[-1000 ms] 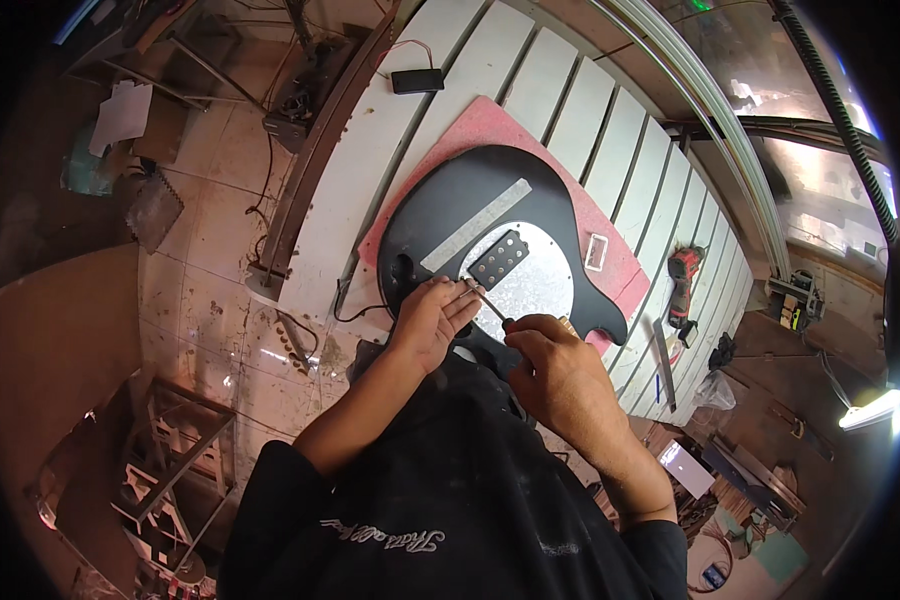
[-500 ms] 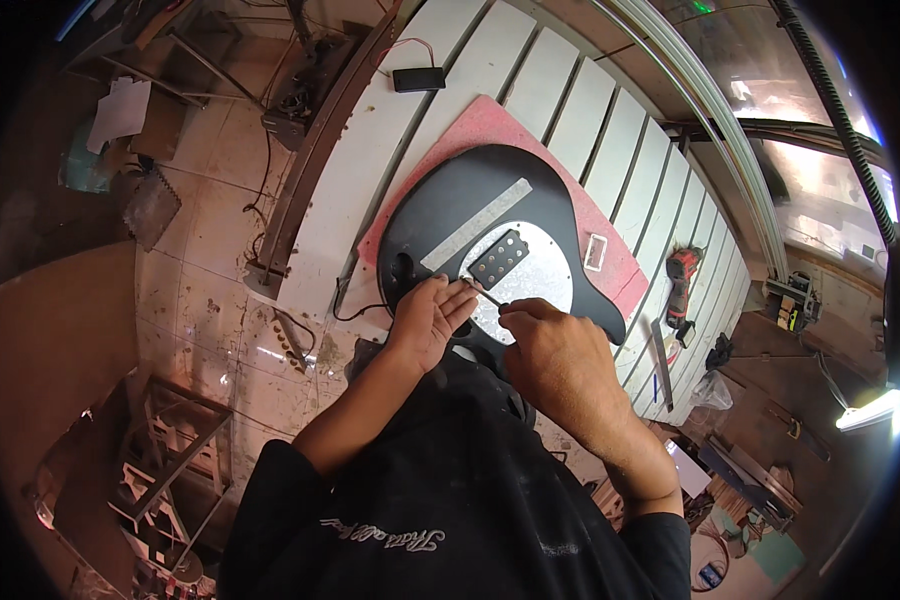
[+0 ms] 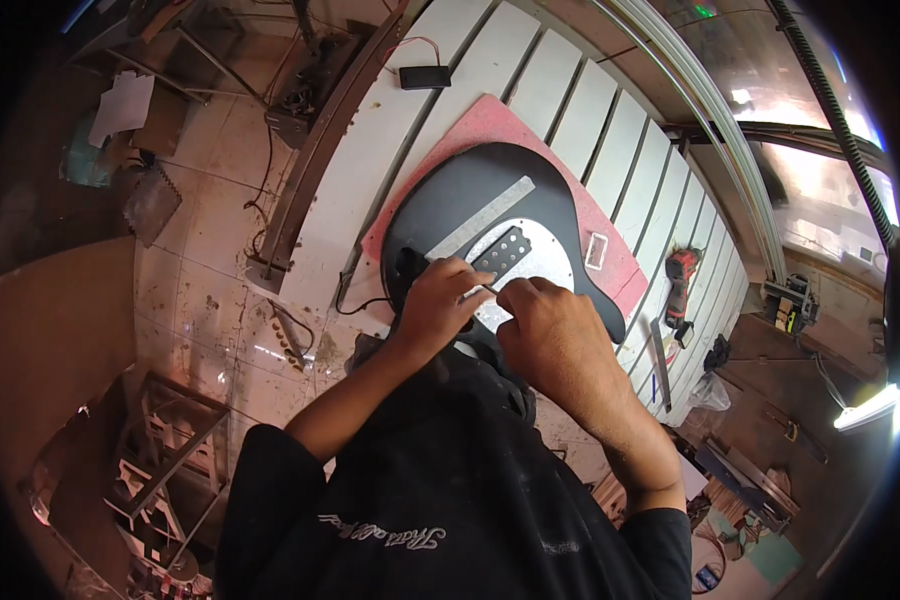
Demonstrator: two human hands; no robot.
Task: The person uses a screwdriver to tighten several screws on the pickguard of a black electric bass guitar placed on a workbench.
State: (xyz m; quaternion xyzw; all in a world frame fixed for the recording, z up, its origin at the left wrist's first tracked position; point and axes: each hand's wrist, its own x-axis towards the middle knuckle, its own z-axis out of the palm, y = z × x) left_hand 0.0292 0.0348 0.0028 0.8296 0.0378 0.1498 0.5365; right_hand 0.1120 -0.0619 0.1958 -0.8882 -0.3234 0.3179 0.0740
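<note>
We've got the screwdriver point(image 3: 489, 289) gripped in our right hand point(image 3: 555, 335), shaft slanting up-left toward our left hand point(image 3: 436, 308), fingers bent, can't tell if they're pinching anything. Both hands are at the pearly pickguard's point(image 3: 552, 266) near side, black guitar body point(image 3: 440, 200) just ahead.

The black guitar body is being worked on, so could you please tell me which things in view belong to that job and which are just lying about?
Seemingly in use:
black guitar body
white plate
black pickup
apparent screwdriver, in the right hand
pink pad, under the body

Apparently lying about:
red-and-black power tool
metal strip
plastic bag
small black box
</note>
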